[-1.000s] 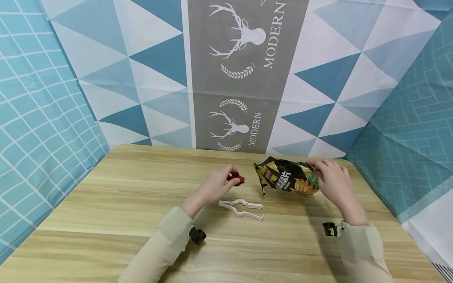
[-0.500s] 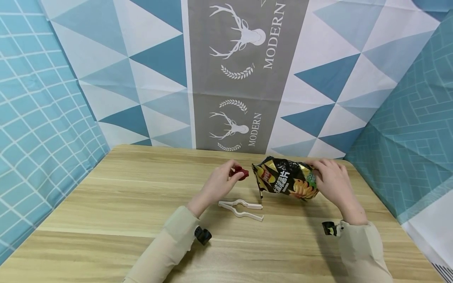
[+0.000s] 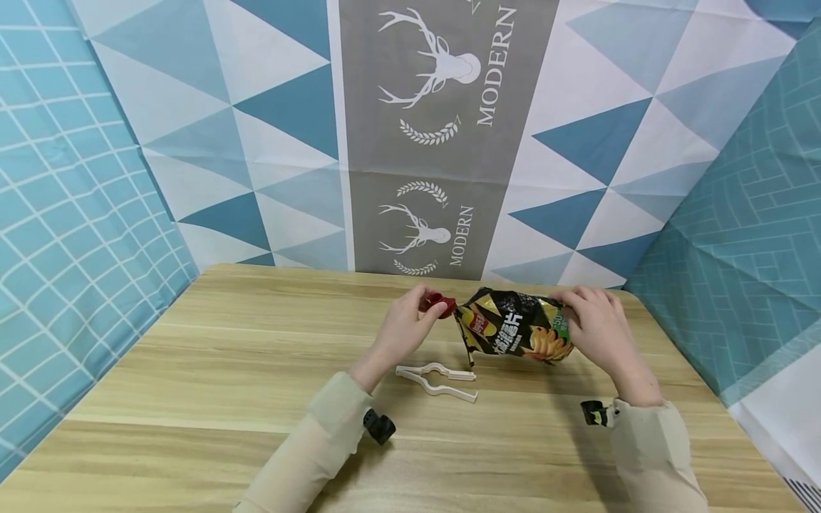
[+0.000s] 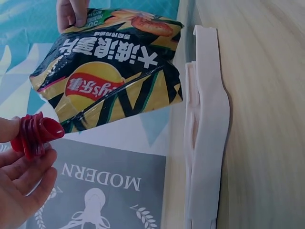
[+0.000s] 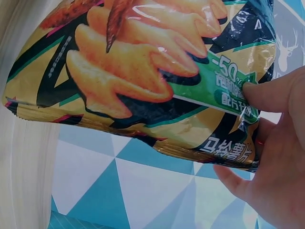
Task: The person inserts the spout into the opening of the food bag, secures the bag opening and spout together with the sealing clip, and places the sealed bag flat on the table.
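My left hand pinches a small red plastic spout, ribbed and with a hollow opening, between thumb and fingers. Its open end points at the corner of a black and gold chip bag, right at the bag's left end in the head view. My right hand grips the bag's other end, thumb on the green printed front in the right wrist view. The bag is held tilted over the table. Below it, a white hinged bag clip lies spread apart on the wood.
The wooden table runs back to a patterned cloth wall. Blue tile-print cloth stands on the left and more blue cloth on the right.
My left hand has moved right and slightly up with the red spout, up to the bag's left corner. The bag has shifted slightly left; the white clip stays where it was.
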`<move>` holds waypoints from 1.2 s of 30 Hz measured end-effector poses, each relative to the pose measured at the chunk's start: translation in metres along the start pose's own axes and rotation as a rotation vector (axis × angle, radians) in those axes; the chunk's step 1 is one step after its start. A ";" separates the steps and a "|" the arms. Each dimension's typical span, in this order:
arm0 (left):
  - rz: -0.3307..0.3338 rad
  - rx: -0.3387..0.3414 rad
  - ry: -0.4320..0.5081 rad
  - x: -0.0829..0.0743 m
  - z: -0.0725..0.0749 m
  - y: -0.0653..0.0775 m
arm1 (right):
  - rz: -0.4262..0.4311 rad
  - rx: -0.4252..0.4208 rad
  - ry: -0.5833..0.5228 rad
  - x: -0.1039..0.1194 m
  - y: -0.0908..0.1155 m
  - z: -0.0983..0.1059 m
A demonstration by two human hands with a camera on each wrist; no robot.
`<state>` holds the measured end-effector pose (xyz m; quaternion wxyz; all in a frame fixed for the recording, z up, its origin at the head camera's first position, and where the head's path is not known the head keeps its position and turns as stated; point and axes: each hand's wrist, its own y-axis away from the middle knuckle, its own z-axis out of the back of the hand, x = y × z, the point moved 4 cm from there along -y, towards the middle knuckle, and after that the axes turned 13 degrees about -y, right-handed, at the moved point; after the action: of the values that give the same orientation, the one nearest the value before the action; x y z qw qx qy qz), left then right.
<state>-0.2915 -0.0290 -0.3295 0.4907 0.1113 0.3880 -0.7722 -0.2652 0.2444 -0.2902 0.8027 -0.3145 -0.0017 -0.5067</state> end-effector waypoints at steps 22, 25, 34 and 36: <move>0.052 -0.089 0.234 -0.001 0.000 -0.005 | 0.099 -0.020 -0.041 0.010 -0.005 -0.011; 0.048 -0.118 0.281 -0.001 0.002 -0.005 | 0.102 -0.024 -0.044 0.011 -0.005 -0.011; 0.048 -0.110 0.309 -0.002 -0.001 -0.004 | 0.123 -0.031 -0.039 0.013 -0.005 -0.013; 0.046 -0.089 0.315 -0.004 -0.004 -0.004 | 0.127 -0.032 -0.044 0.013 -0.006 -0.013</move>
<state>-0.2937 -0.0225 -0.3277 0.4458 0.2180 0.4911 -0.7160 -0.2674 0.2255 -0.2936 0.8277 -0.3380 0.0085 -0.4478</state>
